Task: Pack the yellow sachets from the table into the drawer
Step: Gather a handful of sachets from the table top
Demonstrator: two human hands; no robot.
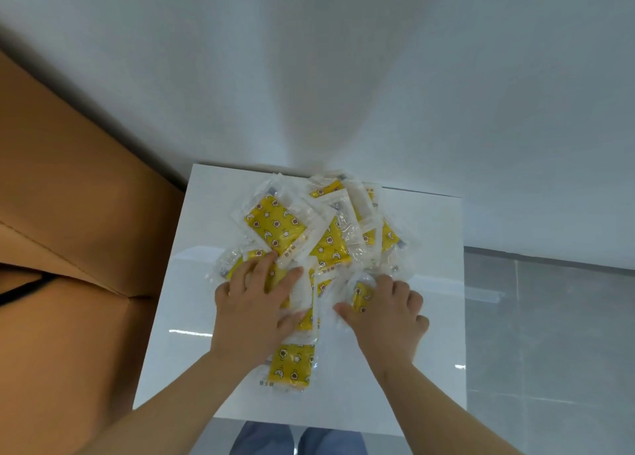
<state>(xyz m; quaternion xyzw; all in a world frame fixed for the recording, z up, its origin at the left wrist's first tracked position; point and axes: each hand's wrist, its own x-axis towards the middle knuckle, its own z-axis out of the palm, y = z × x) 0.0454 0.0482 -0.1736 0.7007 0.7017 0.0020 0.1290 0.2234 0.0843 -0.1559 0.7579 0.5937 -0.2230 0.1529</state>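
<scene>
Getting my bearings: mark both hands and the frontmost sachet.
left hand [252, 305]: head view, back of hand.
right hand [386, 317]: head view, back of hand.
frontmost sachet [292, 365]: head view, yellow middle.

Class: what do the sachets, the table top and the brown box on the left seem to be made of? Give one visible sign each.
The sachets: clear glossy plastic film, crinkled, glinting, over yellow printed contents. The table top: smooth, white, glossy, mirroring lights; laminate or glass, cannot tell. The brown box: matt, creased flaps, probably cardboard.
</scene>
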